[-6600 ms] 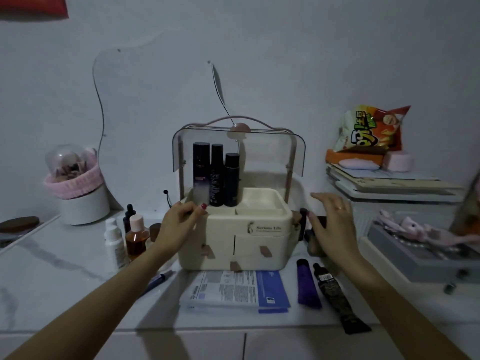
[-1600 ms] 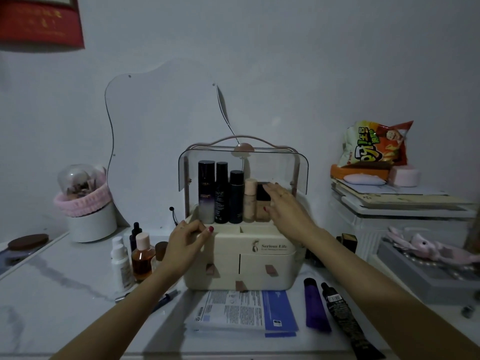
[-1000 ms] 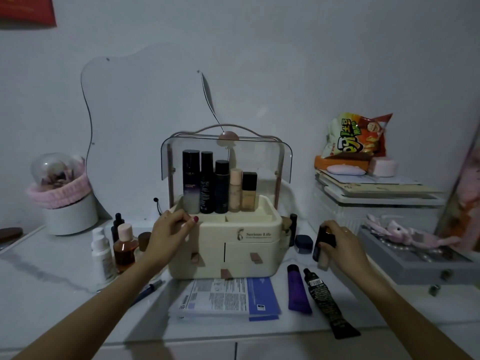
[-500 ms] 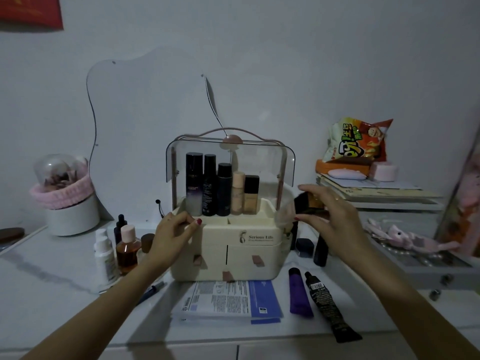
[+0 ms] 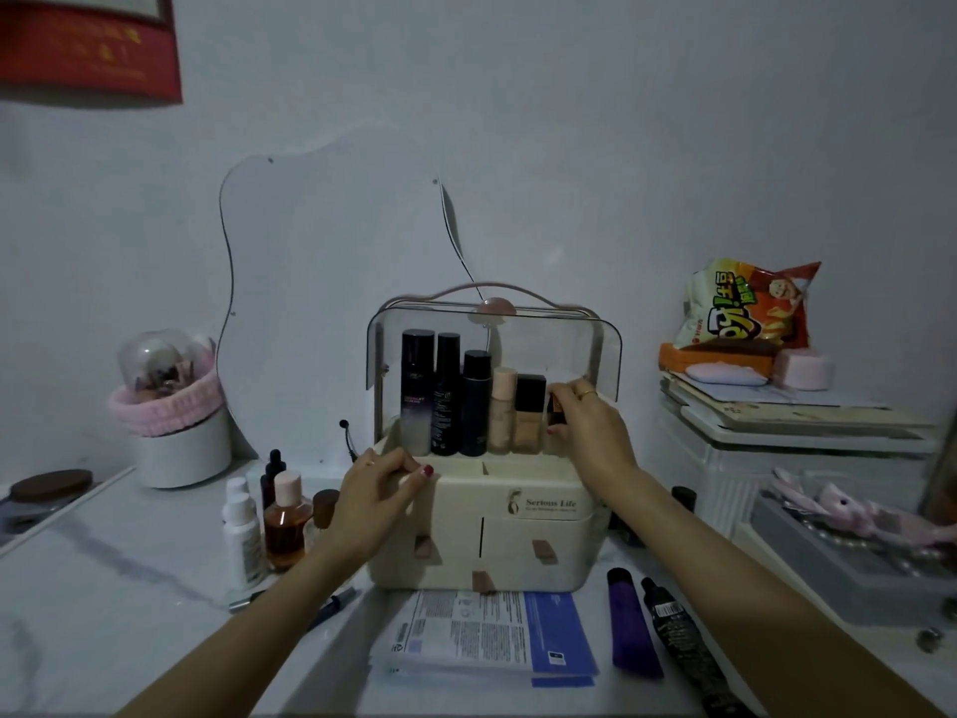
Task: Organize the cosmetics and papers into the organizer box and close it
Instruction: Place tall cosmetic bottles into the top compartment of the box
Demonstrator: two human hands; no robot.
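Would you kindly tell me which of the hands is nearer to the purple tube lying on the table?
Neither clearly. The left hand grips the organizer box's front left corner, up-left of the purple tube; the right hand is inside the box's top compartment, above it.

The right hand (image 5: 585, 424) has carried a small dark bottle (image 5: 555, 410) from the tabletop's right side into the organizer box (image 5: 518, 541), just right of the square-capped foundation bottle (image 5: 529, 412).

Home dressing corner: wavy mirror (image 5: 331, 303) on wall, cosmetics organizer (image 5: 481, 531) and bottles on marble desk (image 5: 103, 572), snack bag (image 5: 745, 308).
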